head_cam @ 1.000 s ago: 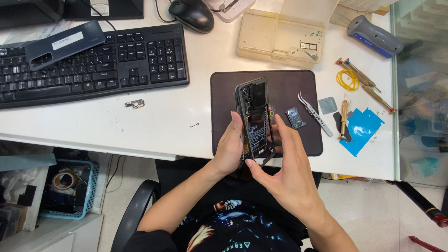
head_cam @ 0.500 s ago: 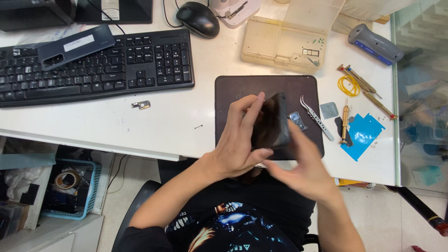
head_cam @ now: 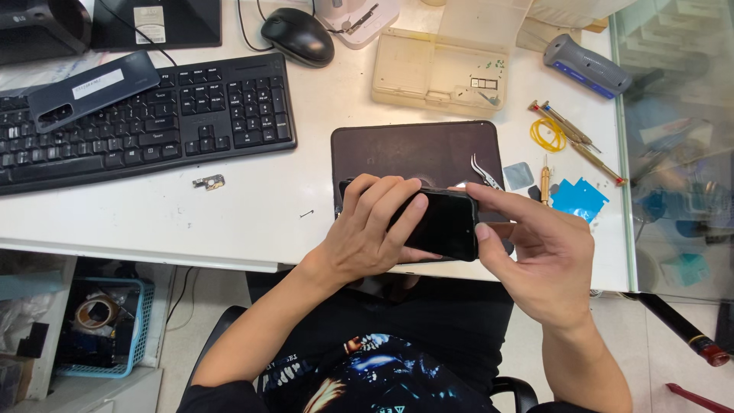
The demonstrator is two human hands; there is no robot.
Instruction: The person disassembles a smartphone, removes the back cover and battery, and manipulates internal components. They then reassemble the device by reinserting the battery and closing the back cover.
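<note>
Phone (head_cam: 436, 223) turned flat since earlier; left hand (head_cam: 365, 229) fingers grasp across it, right hand (head_cam: 543, 252) fingers pinch right end.

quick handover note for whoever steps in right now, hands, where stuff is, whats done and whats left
Left hand: fingers laid over the dark phone, gripping it from the left.
Right hand: thumb and forefinger pinch the phone's right end.
Phone is held level over the near edge of the brown mat, with its dark glossy face up.
Tweezers lie on the mat; screwdrivers and parts box sit beyond, untouched.
Done: phone is in both hands.
Left: cannot tell from this view.
</note>
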